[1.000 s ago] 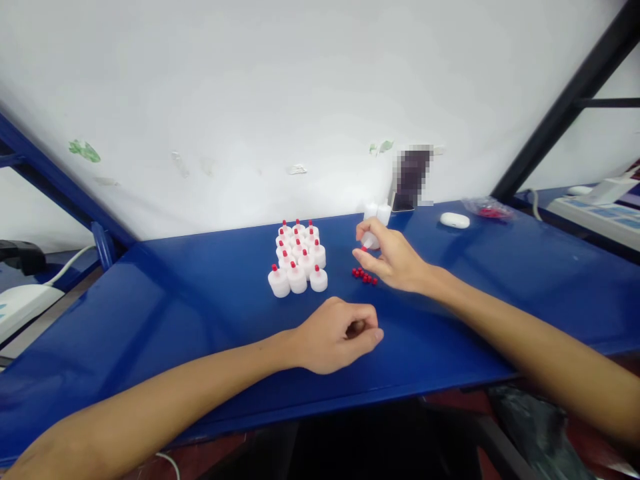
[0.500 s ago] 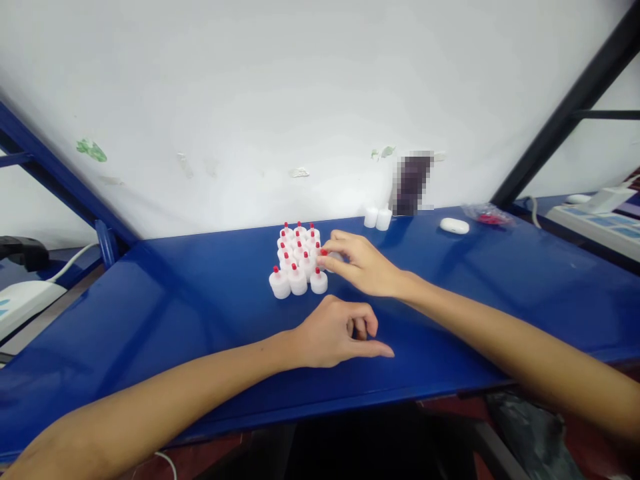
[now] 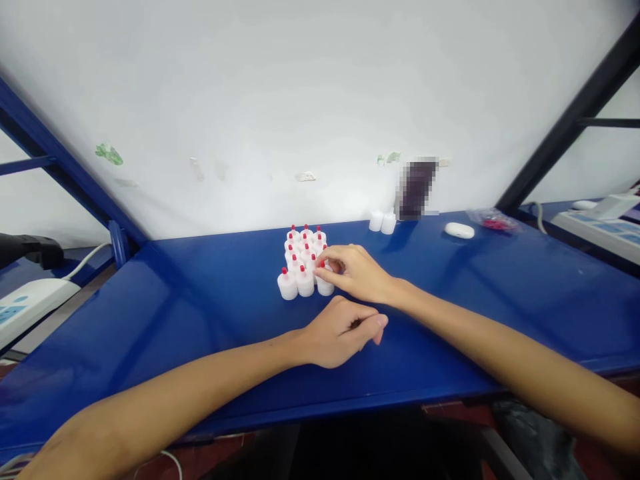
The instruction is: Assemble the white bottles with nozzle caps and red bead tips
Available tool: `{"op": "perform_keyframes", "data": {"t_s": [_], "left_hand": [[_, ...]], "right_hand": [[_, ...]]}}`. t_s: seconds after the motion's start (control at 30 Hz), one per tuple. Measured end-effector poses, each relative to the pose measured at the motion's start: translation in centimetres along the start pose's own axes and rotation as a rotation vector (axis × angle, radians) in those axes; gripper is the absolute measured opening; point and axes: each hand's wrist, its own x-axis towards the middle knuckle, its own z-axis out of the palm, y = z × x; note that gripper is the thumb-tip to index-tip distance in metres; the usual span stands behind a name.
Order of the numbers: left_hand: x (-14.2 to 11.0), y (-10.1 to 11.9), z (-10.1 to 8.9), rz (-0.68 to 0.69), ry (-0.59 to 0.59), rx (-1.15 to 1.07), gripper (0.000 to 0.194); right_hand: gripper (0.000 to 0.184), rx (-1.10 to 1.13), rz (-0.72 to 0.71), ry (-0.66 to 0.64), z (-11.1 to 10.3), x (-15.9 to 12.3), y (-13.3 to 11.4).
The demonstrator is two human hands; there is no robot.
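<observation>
Several small white bottle-like pieces with red tips (image 3: 287, 287) stand upright in close rows on the blue table. At the front right corner of this group, my right hand (image 3: 357, 270) has thumb and index finger pinched around the red tip of one white piece (image 3: 325, 288). The fingers partly hide that piece and those behind it. My left hand (image 3: 343, 333) hovers nearer the table's front edge, thumb pressed against the curled fingers, with nothing visible in it.
Two white cylinders (image 3: 383, 223) without red tips stand by the wall. Right of them are a pixelated dark object (image 3: 417, 190), a white oval case (image 3: 459, 231) and a clear bag with red contents (image 3: 493, 221). White power strips (image 3: 35, 303) lie at both sides.
My right hand has come down and nearer with the white piece to the group's front right corner. My left thumb and fingers have closed together. The view has shifted slightly.
</observation>
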Motion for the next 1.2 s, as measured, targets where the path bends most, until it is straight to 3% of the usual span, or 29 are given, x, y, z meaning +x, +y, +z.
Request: {"op": "perform_keyframes", "data": {"t_s": [0.3, 0.43, 0.57, 0.67, 0.73, 0.83, 0.97, 1.2], "left_hand": [[0.0, -0.2, -0.1, -0.024, 0.003, -0.032, 0.047], [0.3, -0.4, -0.2, -0.022, 0.102, -0.077, 0.044], [0.8, -1.0, -0.6, -0.042, 0.164, -0.308, 0.044], [1.2, -1.7, -0.8, -0.097, 0.201, -0.486, 0.042], [1.4, -2.1, -0.9, -0.124, 0.232, -0.549, 0.039], [1.6, -2.4, -1.0, -0.150, 0.257, -0.573, 0.032], [1.3, -2.0, -1.1, -0.161, 0.224, -0.405, 0.027], [0.8, -0.8, -1.1, 0.138, 0.105, 0.405, 0.018]], "right_hand": [[0.030, 0.003, 0.018, -0.060, 0.0, -0.7, 0.2], [0.030, -0.063, 0.043, 0.073, -1.8, -0.3, 1.2], [0.026, -0.296, 0.319, 0.216, -5.2, 0.2, 6.0], [0.026, -0.341, 0.570, 0.372, -7.6, -0.3, 10.4], [0.039, -0.373, 0.640, 0.472, -8.7, -0.8, 12.7], [0.062, -0.399, 0.672, 0.411, -9.2, -1.2, 14.8], [0.056, -0.420, 0.663, 0.276, -8.7, -0.5, 16.0], [0.041, -0.434, 0.627, 0.276, -8.6, 0.3, 16.2]]}}
